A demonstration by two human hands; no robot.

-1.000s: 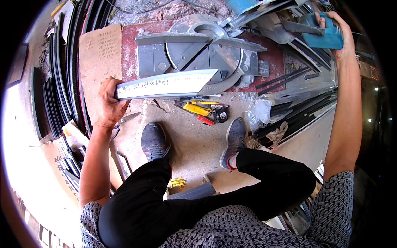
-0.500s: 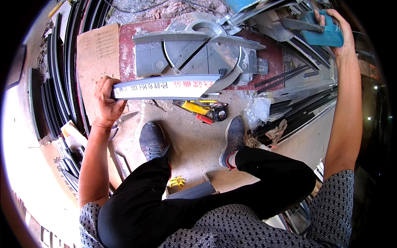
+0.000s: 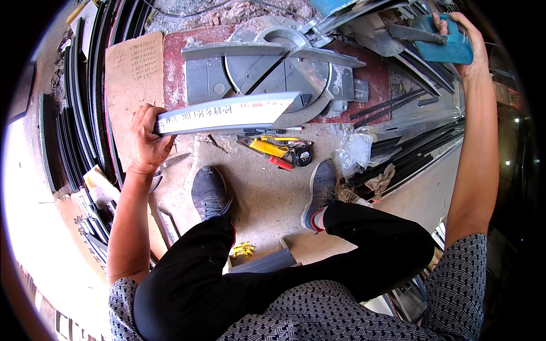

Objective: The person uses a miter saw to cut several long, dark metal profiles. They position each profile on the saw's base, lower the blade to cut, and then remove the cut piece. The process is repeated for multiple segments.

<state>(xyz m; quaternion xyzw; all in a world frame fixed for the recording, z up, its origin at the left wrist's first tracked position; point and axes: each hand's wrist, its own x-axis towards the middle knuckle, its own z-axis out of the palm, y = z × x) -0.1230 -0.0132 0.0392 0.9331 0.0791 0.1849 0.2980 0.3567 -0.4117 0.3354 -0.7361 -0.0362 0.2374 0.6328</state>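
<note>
My left hand (image 3: 151, 136) is closed round the left end of a grey profile strip (image 3: 227, 112) with a printed white film on its face. The strip's far end is cut at a slant and lies in front of the grey mitre saw base (image 3: 205, 77), partly over its front edge. At the upper right, my right hand (image 3: 467, 48) grips the teal saw handle (image 3: 441, 42), its fingers wrapped through the loop. The saw head is raised and swung to the right of the round table. Part of the saw arm runs out at the top.
On the floor before my shoes lie a yellow-handled tool (image 3: 267, 148), a black tape measure (image 3: 301, 154) and a red piece. Dark profiles (image 3: 77, 113) are stacked on the left beside a cardboard sheet (image 3: 133, 74). Plastic wrap (image 3: 356, 150) and gloves (image 3: 380, 183) lie right.
The strip has tilted in my left hand: its slanted end has risen toward the saw base and less of its printed face shows. My right hand stays on the saw handle.
</note>
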